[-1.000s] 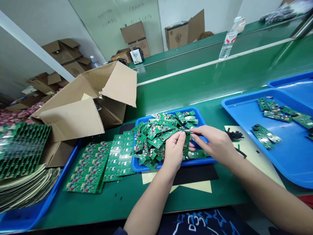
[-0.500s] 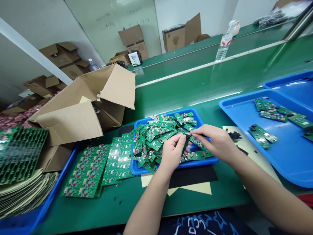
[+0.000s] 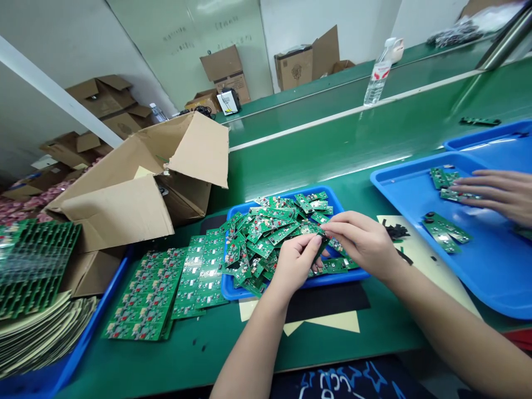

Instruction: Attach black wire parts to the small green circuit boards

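My left hand (image 3: 294,261) is closed around a small green circuit board (image 3: 321,244), tilted above the heap. At the board's upper end, my right hand (image 3: 362,239) has thumb and fingers pinched together; whatever lies between them is too small and hidden to make out. Below both hands, a blue tray (image 3: 228,289) carries a heap of loose narrow circuit boards (image 3: 266,224) with red and white parts. Right of my right hand, black strips (image 3: 394,230) lie on yellowish backing paper (image 3: 432,277).
Unsplit board panels (image 3: 145,293) lie left of the tray, with an open cardboard box (image 3: 116,208) behind. A second blue tray (image 3: 477,277) at right holds a few boards; another person's hand (image 3: 499,191) is over it. A water bottle (image 3: 377,77) stands farther back.
Another person's hand has come in over the right tray, and a board now lies on the bench behind it. My hands stay together at the board, with small finger movements.
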Demonstrator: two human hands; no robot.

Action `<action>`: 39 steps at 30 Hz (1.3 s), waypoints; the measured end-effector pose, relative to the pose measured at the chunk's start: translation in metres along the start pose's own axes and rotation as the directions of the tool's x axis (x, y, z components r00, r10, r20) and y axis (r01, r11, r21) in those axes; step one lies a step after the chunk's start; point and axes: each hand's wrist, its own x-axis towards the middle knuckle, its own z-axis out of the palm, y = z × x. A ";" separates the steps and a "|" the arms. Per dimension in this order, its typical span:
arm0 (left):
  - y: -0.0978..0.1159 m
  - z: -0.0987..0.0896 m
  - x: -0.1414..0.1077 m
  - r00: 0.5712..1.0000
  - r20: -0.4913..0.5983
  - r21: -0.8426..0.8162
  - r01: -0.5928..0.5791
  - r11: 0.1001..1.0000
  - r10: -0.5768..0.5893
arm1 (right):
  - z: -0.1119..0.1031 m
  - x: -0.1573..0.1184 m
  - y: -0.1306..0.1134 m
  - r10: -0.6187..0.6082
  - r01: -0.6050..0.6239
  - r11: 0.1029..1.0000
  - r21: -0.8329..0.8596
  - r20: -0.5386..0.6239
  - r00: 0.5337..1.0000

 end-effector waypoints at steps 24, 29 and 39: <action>0.001 -0.002 -0.008 0.890 -0.020 0.342 -0.422 0.840 0.455 | 0.002 0.000 -0.010 0.320 -0.291 0.909 0.298 -0.051 0.946; -0.003 -0.002 -0.007 0.898 -0.004 0.358 -0.411 0.839 0.441 | 0.001 0.001 -0.011 0.281 -0.256 0.911 0.322 -0.032 0.959; -0.004 -0.004 -0.006 0.880 -0.050 0.341 -0.429 0.836 0.472 | 0.002 0.005 -0.007 -0.007 0.046 0.958 0.282 -0.140 0.990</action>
